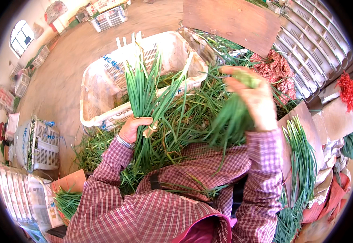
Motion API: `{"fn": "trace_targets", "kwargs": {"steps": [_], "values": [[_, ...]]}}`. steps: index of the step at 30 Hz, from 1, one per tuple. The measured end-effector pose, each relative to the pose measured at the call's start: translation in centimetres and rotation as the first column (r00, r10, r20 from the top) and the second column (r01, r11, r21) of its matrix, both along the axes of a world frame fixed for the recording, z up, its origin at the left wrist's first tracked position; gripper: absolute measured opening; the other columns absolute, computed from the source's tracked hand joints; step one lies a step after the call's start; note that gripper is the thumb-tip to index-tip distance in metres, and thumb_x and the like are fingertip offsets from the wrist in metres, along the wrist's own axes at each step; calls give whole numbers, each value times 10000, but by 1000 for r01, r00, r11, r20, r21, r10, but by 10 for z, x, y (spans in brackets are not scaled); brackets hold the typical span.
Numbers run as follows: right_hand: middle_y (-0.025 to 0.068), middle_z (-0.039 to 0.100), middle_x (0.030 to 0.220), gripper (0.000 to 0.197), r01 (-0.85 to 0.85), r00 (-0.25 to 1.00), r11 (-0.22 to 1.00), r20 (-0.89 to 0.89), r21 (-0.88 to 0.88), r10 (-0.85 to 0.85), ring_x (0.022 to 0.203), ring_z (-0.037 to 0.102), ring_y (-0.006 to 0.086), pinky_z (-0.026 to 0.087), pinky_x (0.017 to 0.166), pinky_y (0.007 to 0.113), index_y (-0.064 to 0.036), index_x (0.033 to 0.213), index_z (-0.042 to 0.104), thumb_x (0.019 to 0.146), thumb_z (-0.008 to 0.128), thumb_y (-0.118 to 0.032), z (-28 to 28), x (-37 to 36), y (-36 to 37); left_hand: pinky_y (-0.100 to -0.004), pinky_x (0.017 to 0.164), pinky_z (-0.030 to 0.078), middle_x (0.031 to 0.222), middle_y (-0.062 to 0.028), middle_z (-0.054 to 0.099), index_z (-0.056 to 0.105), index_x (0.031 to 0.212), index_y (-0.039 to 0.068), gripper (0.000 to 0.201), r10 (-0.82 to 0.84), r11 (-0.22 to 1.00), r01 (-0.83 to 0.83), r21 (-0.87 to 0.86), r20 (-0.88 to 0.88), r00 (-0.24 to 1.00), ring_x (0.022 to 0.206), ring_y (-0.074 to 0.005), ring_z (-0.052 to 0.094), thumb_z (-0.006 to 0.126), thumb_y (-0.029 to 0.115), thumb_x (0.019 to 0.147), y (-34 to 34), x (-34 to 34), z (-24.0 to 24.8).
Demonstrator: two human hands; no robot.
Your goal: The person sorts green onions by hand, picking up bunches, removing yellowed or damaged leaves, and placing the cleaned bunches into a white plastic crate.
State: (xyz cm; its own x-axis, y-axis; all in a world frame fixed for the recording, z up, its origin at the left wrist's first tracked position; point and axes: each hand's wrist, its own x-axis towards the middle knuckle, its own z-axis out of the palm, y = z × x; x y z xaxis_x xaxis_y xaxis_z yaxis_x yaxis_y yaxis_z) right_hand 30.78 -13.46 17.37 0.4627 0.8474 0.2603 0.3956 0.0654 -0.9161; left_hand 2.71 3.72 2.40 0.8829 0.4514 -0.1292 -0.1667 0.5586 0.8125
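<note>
The left hand (pixel 134 127) grips an upright bundle of green chives (pixel 144 95) directly in front of the white plastic crate (pixel 99 87). To the right of the crate, the right hand (pixel 253 99) is raised, closed on a blurred bunch of chives (pixel 229 119). Loose chives (pixel 184 117) lie heaped between crate and lap.

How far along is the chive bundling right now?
Done: trimmed stalks lie in a neat row at the right. In hand: the left hand grips an upright bunch of chives; the right hand lifts a smaller tuft. Left: a loose heap covers the lap, and the white crate looks mostly unfilled.
</note>
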Motion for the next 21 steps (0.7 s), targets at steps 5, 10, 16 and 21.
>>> {"fn": "trace_targets", "kwargs": {"steps": [5,10,16,21], "values": [[40,690,799,219,-161,987,977,-56,-144,154,720,633,116,491,681,223,-39,947,676,776,700,-174,-35,-7,51,-242,502,477,844,-120,649,552,1097,-1,355,70,995,-68,74,-30,997,631,-157,608,613,-15,748,-13,17,16],[23,681,741,225,-178,983,969,-82,-169,166,678,612,103,475,653,238,-54,924,688,770,705,-218,-41,0,61,-267,600,510,929,-119,635,555,1107,14,376,115,992,-113,47,-43,992,725,-174,621,611,-52,741,-14,11,21],[32,677,774,265,-162,987,949,-22,-271,162,696,606,111,482,680,250,-78,943,688,761,716,-269,-29,0,49,-249,545,491,918,-110,634,551,1106,11,378,198,980,-195,43,-79,977,661,-153,603,615,-49,738,-14,10,23],[71,673,781,298,464,786,847,562,-259,-258,721,644,229,512,695,319,-160,975,685,750,686,-356,-25,46,39,-227,352,351,890,-141,632,509,1150,-5,411,101,991,-91,94,-107,989,400,-105,453,582,-57,749,-3,-15,30]]}}
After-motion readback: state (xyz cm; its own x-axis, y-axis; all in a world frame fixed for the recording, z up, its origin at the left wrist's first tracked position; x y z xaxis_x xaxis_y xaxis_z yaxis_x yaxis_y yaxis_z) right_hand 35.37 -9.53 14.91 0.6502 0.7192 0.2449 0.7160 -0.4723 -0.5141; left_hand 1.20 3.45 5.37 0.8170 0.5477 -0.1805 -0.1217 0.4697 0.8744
